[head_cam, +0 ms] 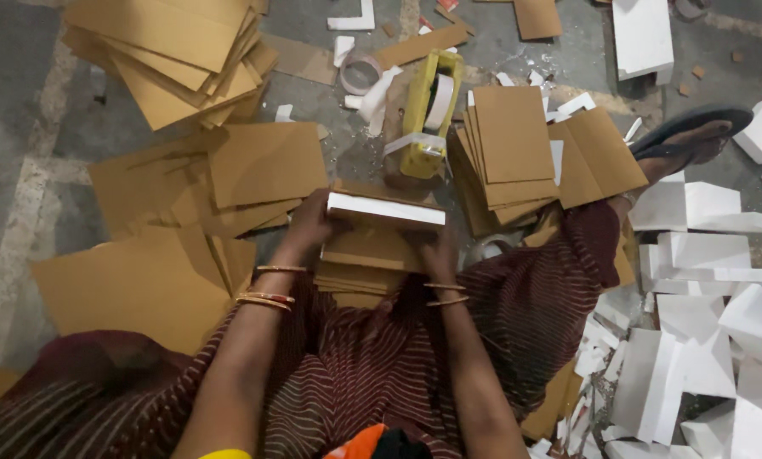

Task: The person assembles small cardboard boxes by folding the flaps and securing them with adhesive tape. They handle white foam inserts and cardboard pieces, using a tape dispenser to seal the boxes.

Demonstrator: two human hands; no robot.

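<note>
I sit on the floor with a small stack of brown cardboard pieces (pixel 372 251) in front of my lap. A white foam slab (pixel 385 208) lies in that stack between cardboard sheets. My left hand (pixel 309 223) grips the stack's left end. My right hand (pixel 439 251) holds its right end, fingers partly hidden behind the cardboard. Both wrists wear thin bangles. A yellow tape dispenser (pixel 428 115) with a white tape roll stands just beyond the stack.
Loose cardboard sheets (pixel 177 51) are piled at far left, another cardboard stack (pixel 513 144) at right of the dispenser. White foam offcuts (pixel 704 323) cover the right side. A sandalled foot (pixel 691 136) rests at upper right. A tape roll (pixel 360 72) lies behind.
</note>
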